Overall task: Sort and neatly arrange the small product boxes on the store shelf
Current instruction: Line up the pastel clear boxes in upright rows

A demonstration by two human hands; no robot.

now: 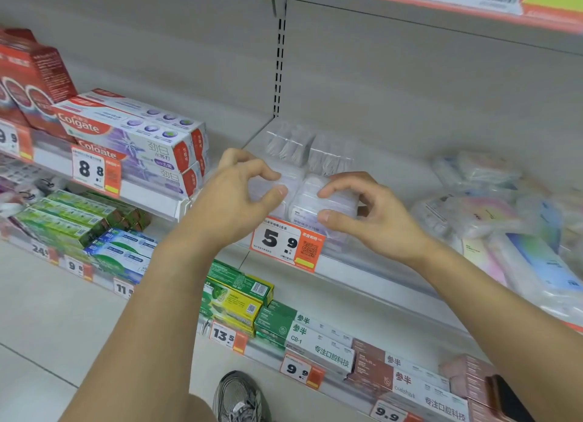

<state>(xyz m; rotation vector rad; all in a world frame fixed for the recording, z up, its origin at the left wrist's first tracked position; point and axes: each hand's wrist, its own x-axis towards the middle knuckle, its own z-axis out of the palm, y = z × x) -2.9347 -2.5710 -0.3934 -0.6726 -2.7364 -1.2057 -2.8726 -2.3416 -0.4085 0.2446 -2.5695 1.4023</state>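
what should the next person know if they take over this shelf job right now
Left hand: fingers curled on the left clear box at the shelf front.
Right hand: thumb and fingers pinch the right clear box beside it.
Both boxes sit side by side just above the 5.9 price tag; two more clear packs stand behind them.
Done: the front pair looks roughly lined up, though the frame is blurred.
Left: square them to the shelf edge, then tidy the loose pile of soft packets to the right.
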